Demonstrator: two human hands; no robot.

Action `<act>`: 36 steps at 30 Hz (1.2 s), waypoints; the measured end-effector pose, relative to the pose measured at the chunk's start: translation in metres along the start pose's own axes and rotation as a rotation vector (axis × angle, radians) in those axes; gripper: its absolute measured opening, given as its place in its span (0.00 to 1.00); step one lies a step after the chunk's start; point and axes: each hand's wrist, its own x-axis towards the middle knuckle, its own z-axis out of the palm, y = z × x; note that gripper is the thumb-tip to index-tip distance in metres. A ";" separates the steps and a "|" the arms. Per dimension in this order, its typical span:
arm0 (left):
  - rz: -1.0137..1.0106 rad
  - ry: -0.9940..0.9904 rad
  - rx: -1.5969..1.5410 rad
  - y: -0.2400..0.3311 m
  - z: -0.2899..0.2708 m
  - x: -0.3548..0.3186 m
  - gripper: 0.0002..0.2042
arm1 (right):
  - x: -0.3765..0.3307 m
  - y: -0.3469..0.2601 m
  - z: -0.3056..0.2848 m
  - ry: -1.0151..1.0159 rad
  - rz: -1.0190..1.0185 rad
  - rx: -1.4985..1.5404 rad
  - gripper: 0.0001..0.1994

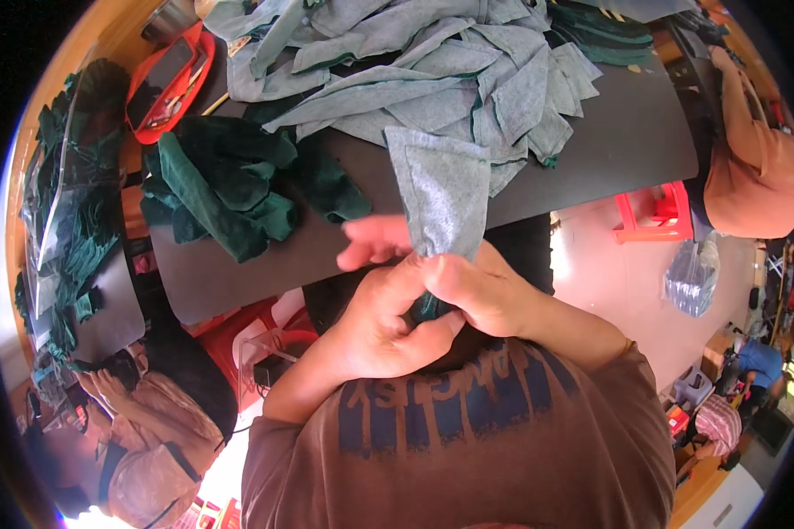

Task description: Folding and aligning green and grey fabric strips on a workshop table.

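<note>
Close in front of my chest, both hands grip one grey fabric piece (pixel 441 181) whose wide end stands up toward the table. It narrows down into my fingers, where a bit of dark green pile shows. My left hand (pixel 379 313) pinches its lower part, with some fingers stretched out and blurred. From the other side, my right hand (pixel 481 295) presses its thumb on the narrow part. Beyond lies a large heap of similar grey pieces (pixel 415 84), with green edges showing. Left of the heap rests a loose pile of dark green velvet pieces (pixel 225 181).
The heaps lie on a dark table (pixel 613 145). A red tray (pixel 172 84) with a phone-like dark slab sits at the far left. A red stool (pixel 657 212) and a clear plastic bag (pixel 692 278) stand right. Co-workers sit left (pixel 154 450) and right (pixel 759 176).
</note>
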 end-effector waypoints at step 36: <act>-0.448 0.198 -0.937 -0.002 -0.004 -0.006 0.14 | -0.006 -0.016 -0.024 -0.152 -0.195 -0.451 0.36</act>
